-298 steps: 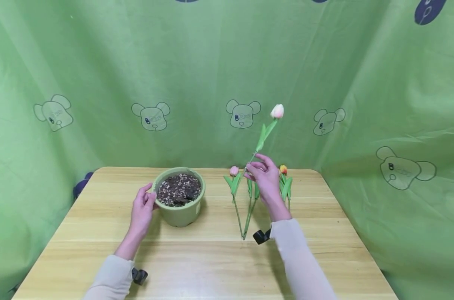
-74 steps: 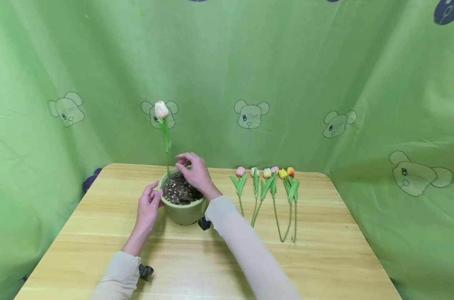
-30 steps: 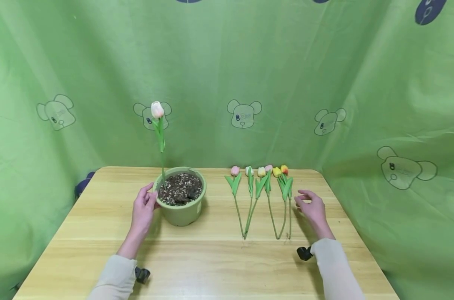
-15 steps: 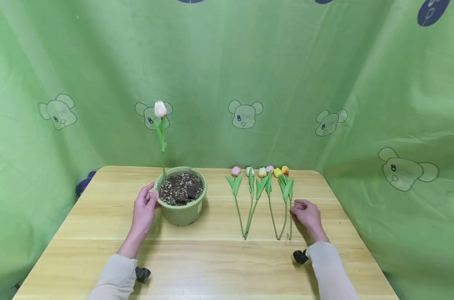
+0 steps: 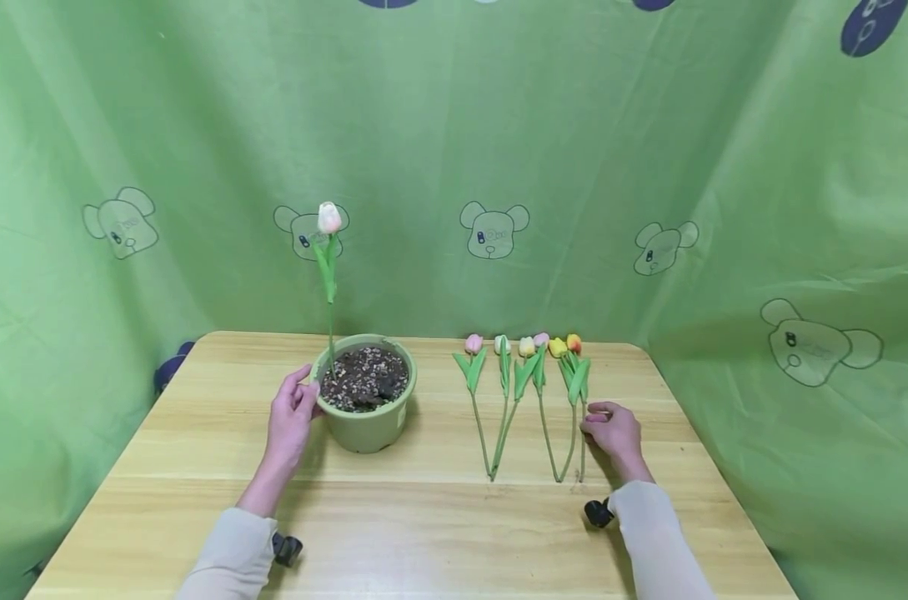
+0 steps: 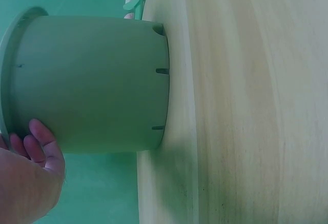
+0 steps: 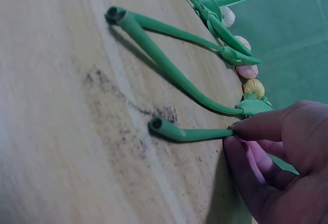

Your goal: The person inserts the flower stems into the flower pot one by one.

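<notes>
On the wooden table [image 5: 438,542], the right hand [image 5: 614,430] pinches a tulip stem [image 7: 197,135]

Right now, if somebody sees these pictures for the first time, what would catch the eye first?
Probably the pale tulip standing upright in the soil of the green pot, which the left hand holds from the side. Then, to the pot's right, the six tulips lying in a row on the table, where the right hand pinches the rightmost stem.
</notes>
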